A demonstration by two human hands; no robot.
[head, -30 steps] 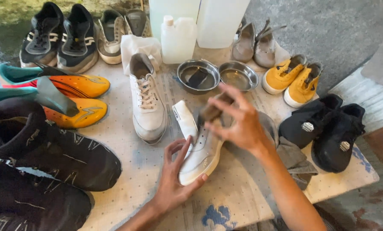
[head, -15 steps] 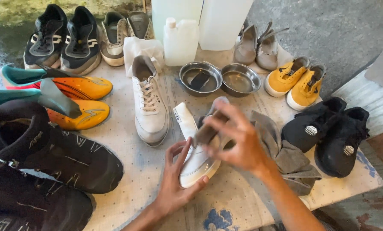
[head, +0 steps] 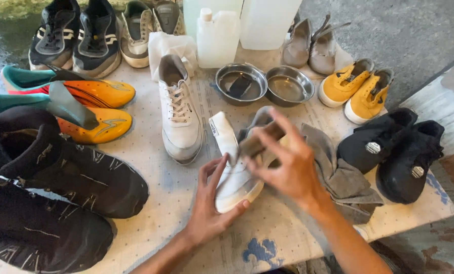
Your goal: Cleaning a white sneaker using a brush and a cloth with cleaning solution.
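Right now the left hand is wrapping its grip around the toe end of a white sneaker, thumb under the sole edge and fingers spread over the upper, holding it tilted on the desk. The right hand is closing its grip on a small brown brush or pad and pressing it against the shoe's side; which of the two it is cannot be told through the blur. Just beside the right wrist a crumpled grey cloth is lying, and the shoe's white partner is standing upright to the left, untouched. Beyond them two steel bowls and a white jug are sitting, with yellow shoes, black shoes and orange boots ranged around. Judging by this, the cleaning looks to be mid-way on one shoe, with the partner apparently left to do. Compared with half a second ago, the right hand is sitting lower and further left across the shoe, while the left grip is staying put.
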